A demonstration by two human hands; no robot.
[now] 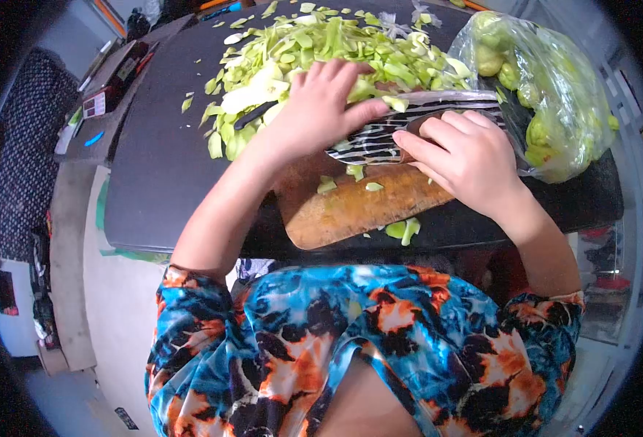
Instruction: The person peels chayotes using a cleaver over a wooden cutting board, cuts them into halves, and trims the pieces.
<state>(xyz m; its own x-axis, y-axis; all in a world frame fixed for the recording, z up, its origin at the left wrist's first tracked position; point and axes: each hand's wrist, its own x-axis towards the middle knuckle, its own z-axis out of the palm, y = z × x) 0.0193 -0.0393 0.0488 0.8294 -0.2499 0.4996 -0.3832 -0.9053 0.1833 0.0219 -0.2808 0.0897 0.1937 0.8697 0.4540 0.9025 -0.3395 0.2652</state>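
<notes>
My left hand (325, 105) lies over the near side of a heap of pale green vegetable slices (336, 44), its fingers spread and its thumb stretched out to the right. My right hand (474, 156) has its fingers curled on a flat black-and-white striped thing (372, 142) with a pale upper edge; its exact kind is unclear. Beneath both lies a wooden cutting board (358, 211), tilted across the table's front, with a few green scraps on it. A dark handle (254, 115) sticks out of the heap left of my left hand; the rest of it is hidden.
A clear plastic bag (580, 102) at the right holds several whole green vegetables resembling chayotes. The dark table (161, 167) carries scattered slices, some by its near edge. A side surface (114, 120) at the left bears boxes and small items. Patterned fabric (26, 160) hangs farther left.
</notes>
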